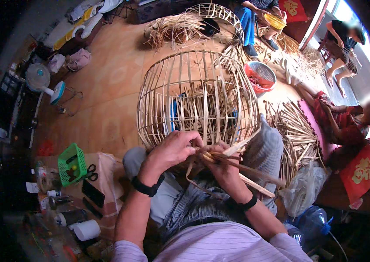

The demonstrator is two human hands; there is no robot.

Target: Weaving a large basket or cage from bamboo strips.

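A large open basket frame [205, 109] of thin bamboo-like strips stands between my knees. Through its ribs a heap of cut strips [200, 102] shows inside or behind it. My left hand [178, 148] is at the frame's near edge, thumb and fingers pinched together around a strip. Right beside it, my right hand [221, 168] grips several flat woven-work strips [259, 175], whose loose ends stick out to the right over my thigh. One thin strip [192, 178] curls down below the two hands. Exactly where the strips meet the frame is hidden by my fingers.
Long strips [296, 135] lie piled to the right, beside a plastic bag [305, 185]. A red bucket [259, 83] stands beyond the frame. Scissors [92, 173], a green basket [72, 163] and a phone [93, 193] are left. Several people sit at the far right.
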